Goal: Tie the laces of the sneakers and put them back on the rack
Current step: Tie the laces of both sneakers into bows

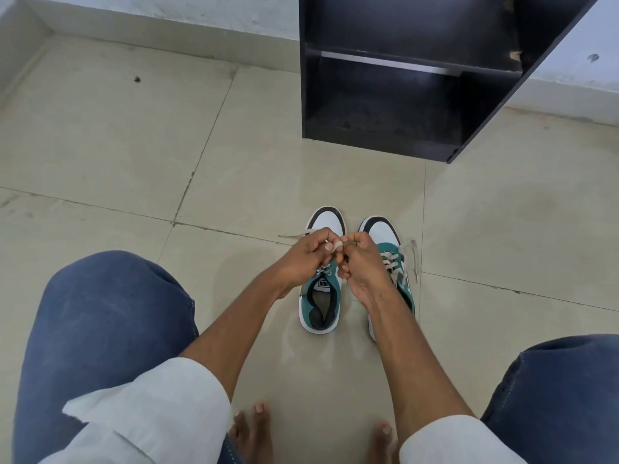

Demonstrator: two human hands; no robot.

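Both hands working the lace on the left sneaker, floor, frame centre.

Left hand and right hand touch, fingers curled, pinching the beige flat lace over the left teal-white-black low-top sneaker. Right matching sneaker just beside at 3 o'clock, its laces loose. Empty black wooden shoe rack at 12 o'clock, well apart, on beige tile floor.

Home interior, beige tiled floor, black shoe rack (shelves bare), white wall
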